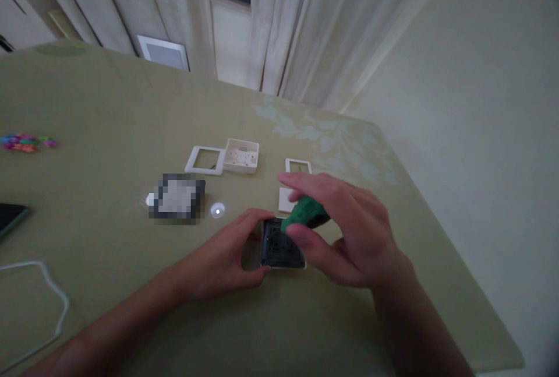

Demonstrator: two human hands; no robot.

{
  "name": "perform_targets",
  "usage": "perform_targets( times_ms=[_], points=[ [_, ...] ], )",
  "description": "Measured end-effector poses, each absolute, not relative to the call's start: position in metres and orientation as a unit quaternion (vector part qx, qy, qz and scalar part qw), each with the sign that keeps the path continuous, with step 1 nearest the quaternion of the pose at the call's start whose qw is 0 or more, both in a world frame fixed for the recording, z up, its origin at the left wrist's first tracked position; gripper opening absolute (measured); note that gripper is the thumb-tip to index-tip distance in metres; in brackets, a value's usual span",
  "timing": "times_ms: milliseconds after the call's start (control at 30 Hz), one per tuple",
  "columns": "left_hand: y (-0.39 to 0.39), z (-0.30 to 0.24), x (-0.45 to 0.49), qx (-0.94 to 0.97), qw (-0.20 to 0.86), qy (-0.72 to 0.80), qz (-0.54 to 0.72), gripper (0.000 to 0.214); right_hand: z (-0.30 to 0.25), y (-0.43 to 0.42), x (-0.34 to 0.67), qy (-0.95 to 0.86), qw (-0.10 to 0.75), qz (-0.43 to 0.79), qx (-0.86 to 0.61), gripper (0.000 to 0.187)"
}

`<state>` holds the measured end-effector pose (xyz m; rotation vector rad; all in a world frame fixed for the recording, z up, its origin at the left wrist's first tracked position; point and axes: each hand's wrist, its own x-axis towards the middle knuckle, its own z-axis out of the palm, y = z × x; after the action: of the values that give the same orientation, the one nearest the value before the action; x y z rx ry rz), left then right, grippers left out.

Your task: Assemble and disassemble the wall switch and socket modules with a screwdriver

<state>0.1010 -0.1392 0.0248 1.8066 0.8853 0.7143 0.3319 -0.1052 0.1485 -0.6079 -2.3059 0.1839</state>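
Observation:
My left hand [222, 263] grips the left side of a wall switch [282, 252], a square black-backed piece with a thin white rim, lying on the table. The fingers are at its upper left corner and the thumb at its lower left. My right hand [356, 228] is closed around a green-handled screwdriver [305, 211], slanted over the switch. Its narrower end points at the upper right of the black back. The shaft and tip cannot be made out. Just beyond my right hand lie a white frame [298, 162] and a white plate [285, 200], both partly covered.
Farther back, a white frame [191, 161] touches a white square box [241, 168]. A blurred dark-edged square [177, 197] and a small white disc [217, 210] lie left. Colourful small pieces [20, 142], a dark device [11, 217] and a white cable [61, 289] are at far left.

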Motion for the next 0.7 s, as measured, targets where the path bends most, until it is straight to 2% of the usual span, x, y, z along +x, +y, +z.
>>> perform_targets(
  times_ms=[100,233,367,700],
  points=[
    [-0.138,0.023,0.101,0.733,0.491,0.364,0.3,0.075,0.152,-0.107,0.333,-0.893,0.349,0.157,-0.236,0.048],
    [-0.137,0.023,0.101,0.75,0.462,0.369,0.296,0.071,0.148,-0.105,0.331,-0.892,0.379,0.115,-0.219,0.034],
    [-0.139,0.022,0.102,0.771,0.436,0.36,0.293,0.064,0.141,-0.103,0.329,-0.891,0.4,0.067,-0.204,0.032],
    [-0.143,0.019,0.107,0.799,0.408,0.351,0.269,0.061,0.141,-0.103,0.327,-0.89,0.401,0.135,-0.168,0.033]
  ],
)
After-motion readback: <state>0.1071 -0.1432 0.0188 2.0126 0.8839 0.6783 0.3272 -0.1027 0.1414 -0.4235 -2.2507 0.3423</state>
